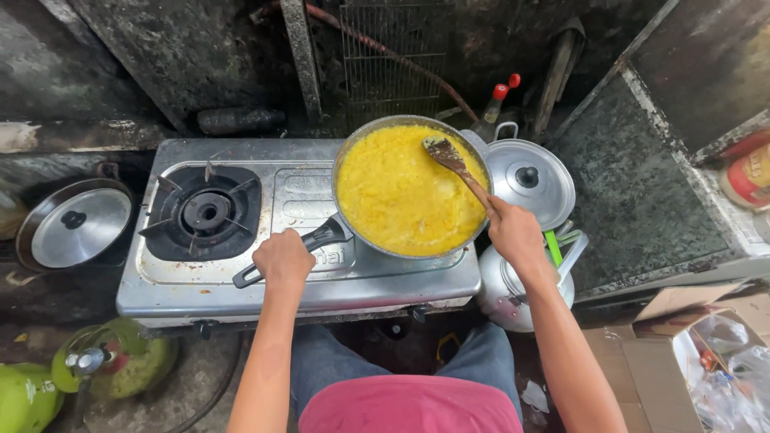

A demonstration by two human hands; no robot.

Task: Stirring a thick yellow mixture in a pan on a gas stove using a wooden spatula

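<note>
left hand [282, 258] clamped on black handle [277, 258], steadying pan [411, 186] of yellow mash on right side of stove [297, 232]. right hand [513, 232] closed round wooden spoon [455, 164], blade in mash. filled near rim; could slop over with hard stirring.

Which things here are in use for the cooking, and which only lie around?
In use: left hand on frying pan handle; right hand holding wooden spoon; stove.

Lying about: lidded pot, lid, green gas cylinder, cardboard box.
</note>
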